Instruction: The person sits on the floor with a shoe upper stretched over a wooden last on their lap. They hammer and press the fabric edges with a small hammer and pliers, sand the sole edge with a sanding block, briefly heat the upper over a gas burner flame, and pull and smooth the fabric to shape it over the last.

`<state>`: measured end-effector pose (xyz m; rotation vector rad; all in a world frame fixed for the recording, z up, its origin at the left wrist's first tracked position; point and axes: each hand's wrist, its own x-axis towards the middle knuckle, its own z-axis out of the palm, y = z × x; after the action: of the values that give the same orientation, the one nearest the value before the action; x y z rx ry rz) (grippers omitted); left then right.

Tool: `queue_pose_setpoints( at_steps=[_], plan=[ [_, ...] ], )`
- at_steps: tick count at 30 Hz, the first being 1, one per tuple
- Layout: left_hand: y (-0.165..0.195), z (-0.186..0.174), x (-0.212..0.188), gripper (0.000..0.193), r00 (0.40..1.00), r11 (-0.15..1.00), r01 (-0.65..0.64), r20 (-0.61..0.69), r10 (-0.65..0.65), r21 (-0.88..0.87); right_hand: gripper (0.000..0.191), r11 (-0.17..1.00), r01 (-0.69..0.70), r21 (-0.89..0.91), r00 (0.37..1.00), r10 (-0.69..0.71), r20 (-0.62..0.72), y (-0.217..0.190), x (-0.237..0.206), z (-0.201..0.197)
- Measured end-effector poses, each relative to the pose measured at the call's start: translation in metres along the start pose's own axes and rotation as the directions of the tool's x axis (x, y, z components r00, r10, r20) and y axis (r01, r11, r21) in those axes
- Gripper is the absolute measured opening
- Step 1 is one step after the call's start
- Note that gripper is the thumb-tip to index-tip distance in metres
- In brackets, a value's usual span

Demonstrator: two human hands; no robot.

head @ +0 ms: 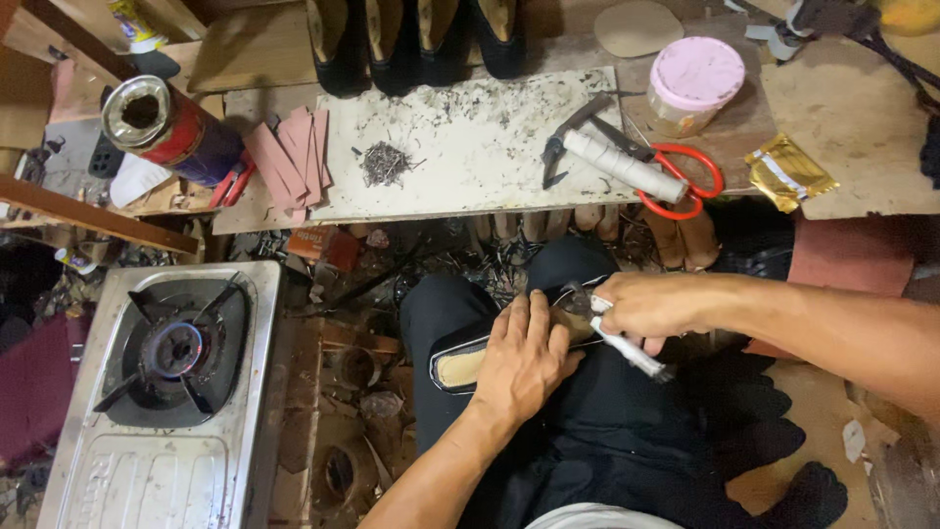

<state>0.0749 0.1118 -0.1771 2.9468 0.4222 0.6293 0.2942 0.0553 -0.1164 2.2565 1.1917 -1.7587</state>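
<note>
A person sits with a shoe point(468, 364) on the lap. It is black with a tan sole facing up. The left hand point(524, 355) lies flat on the shoe and presses it down, fingers spread, not closed around it. The right hand point(648, 306) is closed tight on a tool point(627, 348) with a white wrapped handle. The tool's dark metal end touches the shoe just past the left fingertips.

Above the lap is a low tabletop point(490, 167) with a worn white sheet on it. A small pile of nails point(385, 164) sits in the middle of the sheet. To the right lie a hammer point(612, 157) with a white wrapped handle and red scissors point(690, 181), touching each other. A jar point(693, 86) with a pink lid stands behind them. A gold packet point(788, 173) lies further right. Pink strips point(292, 157) are stacked at the left end of the sheet, and next to them stands a red and blue can point(171, 127) with an open top. Dark shoes point(421, 39) stand in a row along the back edge.

On the floor to the left is a steel gas stove point(171, 392). A small blue flame burns in its ring. Scraps and bits lie on the floor between the stove and the person's legs.
</note>
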Motion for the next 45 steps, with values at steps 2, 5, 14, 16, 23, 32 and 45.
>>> queue_pose_setpoints(
  at_steps=[2, 5, 14, 16, 23, 32, 45],
  plan=[
    [-0.006, -0.001, 0.0, 0.05, 1.0, 0.999, 0.028, -0.011, -0.028, -0.028, 0.024, 0.999, 0.046, -0.008, 0.994, -0.046, -0.095, -0.012, -0.001, 0.008],
    [-0.024, -0.003, 0.003, 0.051, 0.998, 0.996, 0.059, -0.014, -0.06, -0.072, 0.025, 0.983, 0.183, 0.029, 0.917, -0.16, -0.367, -0.027, 0.002, 0.039],
    [-0.037, 0.003, 0.007, 0.046, 0.997, 0.996, -0.057, 0.039, 0.06, -0.062, 0.027, 0.924, 0.144, -0.355, 0.847, -0.3, -0.438, 0.0, 0.013, 0.05],
    [-0.034, 0.006, 0.006, 0.045, 0.996, 0.995, -0.093, 0.008, 0.093, -0.025, 0.024, 0.869, 0.133, -0.476, 0.791, -0.383, -0.477, 0.007, 0.012, 0.052],
    [-0.031, 0.012, -0.003, 0.044, 0.989, 0.988, -0.14, 0.048, 0.137, 0.058, 0.026, 0.951, 0.295, -0.092, 0.801, -0.298, -0.518, 0.013, -0.02, 0.061],
    [-0.026, 0.015, -0.003, 0.044, 0.991, 0.989, -0.134, 0.025, 0.133, 0.054, 0.028, 0.932, 0.215, 0.292, 0.867, -0.045, -0.496, 0.007, -0.01, 0.079],
    [-0.015, 0.017, -0.001, 0.046, 0.995, 0.995, -0.082, 0.059, 0.079, 0.062, 0.031, 0.711, 0.683, 0.164, 0.424, -0.203, -0.883, 0.019, -0.01, 0.087]
  ],
)
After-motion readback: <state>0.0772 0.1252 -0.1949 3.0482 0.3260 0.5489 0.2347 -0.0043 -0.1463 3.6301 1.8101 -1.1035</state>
